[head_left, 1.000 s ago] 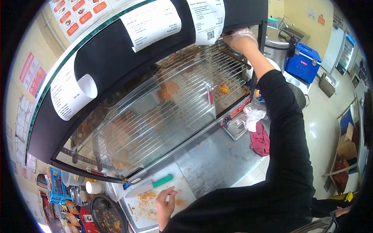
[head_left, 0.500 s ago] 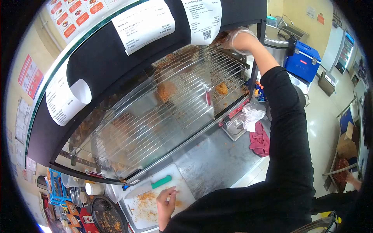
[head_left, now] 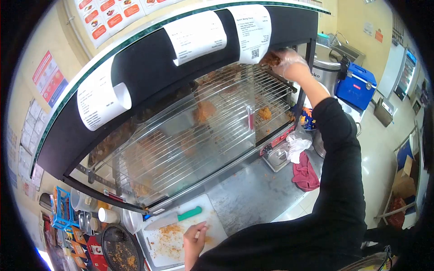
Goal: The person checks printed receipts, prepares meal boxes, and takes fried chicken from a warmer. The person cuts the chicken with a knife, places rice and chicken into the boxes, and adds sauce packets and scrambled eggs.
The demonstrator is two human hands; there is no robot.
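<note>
My right hand (head_left: pixel 291 64), in a clear plastic glove, reaches into the right end of the glass display warmer (head_left: pixel 181 151). It is closed on a dark brown piece of fried chicken (head_left: pixel 271 59), just above the wire rack (head_left: pixel 271 92). Two lighter pieces, one a fried chicken piece (head_left: pixel 205 111) behind glass and one a small crumbed piece (head_left: pixel 265 113), lie on the rack. Over the white cutting board (head_left: pixel 214 217), my bare left hand (head_left: pixel 194 239) is loosely closed, with nothing visible in it. A green-handled knife (head_left: pixel 190 213) lies on the crumb-strewn board.
Paper receipts (head_left: pixel 195 38) hang on the warmer's black top edge. A red cloth (head_left: pixel 305 171) and a metal pan (head_left: pixel 276 156) are on the steel counter. A black tray with crumbs (head_left: pixel 122 253) stands left of the board. Further back is a blue cooler box (head_left: pixel 356 86).
The view has shifted, so the warmer appears further right and lower. The brown chicken piece in my right hand shows more clearly near the warmer's opening. My left hand stays over the board.
</note>
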